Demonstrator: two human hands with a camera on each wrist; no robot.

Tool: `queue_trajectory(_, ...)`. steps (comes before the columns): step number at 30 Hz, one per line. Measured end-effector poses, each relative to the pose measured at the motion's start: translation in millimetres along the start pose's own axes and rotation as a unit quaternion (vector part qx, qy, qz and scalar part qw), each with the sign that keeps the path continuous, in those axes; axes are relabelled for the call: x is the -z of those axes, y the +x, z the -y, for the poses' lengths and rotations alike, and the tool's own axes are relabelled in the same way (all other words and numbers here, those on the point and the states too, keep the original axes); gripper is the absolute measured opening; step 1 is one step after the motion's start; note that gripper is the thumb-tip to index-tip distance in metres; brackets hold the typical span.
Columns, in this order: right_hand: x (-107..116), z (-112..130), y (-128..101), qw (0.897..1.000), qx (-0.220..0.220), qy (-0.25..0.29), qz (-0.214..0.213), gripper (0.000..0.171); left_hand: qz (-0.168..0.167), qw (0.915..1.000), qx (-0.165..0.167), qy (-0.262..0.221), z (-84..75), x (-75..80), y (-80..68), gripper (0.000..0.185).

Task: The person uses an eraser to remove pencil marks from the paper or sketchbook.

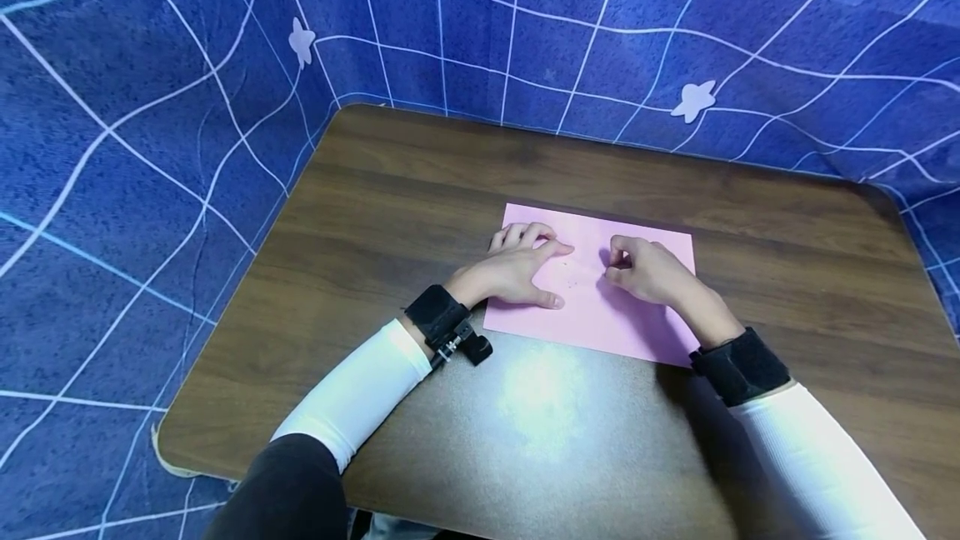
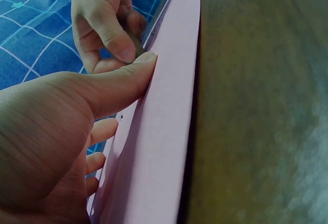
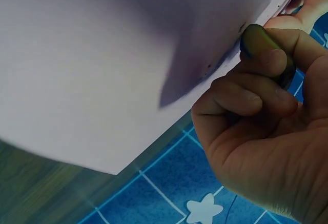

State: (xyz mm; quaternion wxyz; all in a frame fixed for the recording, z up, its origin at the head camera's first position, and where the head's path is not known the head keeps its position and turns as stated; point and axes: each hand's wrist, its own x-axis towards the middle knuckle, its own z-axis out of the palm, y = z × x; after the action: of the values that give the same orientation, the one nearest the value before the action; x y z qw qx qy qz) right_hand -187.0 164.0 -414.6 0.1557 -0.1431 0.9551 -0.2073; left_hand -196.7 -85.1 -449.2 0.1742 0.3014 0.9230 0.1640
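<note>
A sheet of pink paper (image 1: 600, 332) lies on the wooden table, with several small dark specks near its middle. My left hand (image 1: 521, 269) rests on its left part, thumb and fingers spread; the thumb (image 2: 138, 75) presses the sheet in the left wrist view. Over the right half, my right hand (image 1: 648, 269) pinches a small, rounded, yellow-green piece (image 3: 260, 42) between thumb and curled fingers. One end of that piece is right at the paper, beside dark marks; I cannot tell its kind. In the head view the fingers hide it.
The brown wood-grain table (image 1: 375, 190) extends around the paper, with glare in front of it. A blue cloth (image 1: 480, 32) with white lines and star shapes hangs behind and to the left. Black straps with cameras sit on both wrists.
</note>
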Motion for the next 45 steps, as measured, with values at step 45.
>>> queue_trajectory(45,-6.2,4.2,5.0,1.000,-0.004,0.013,-0.003,0.010,0.001,1.0000,0.000,-0.010,-1.3,-0.5,0.4,0.086)
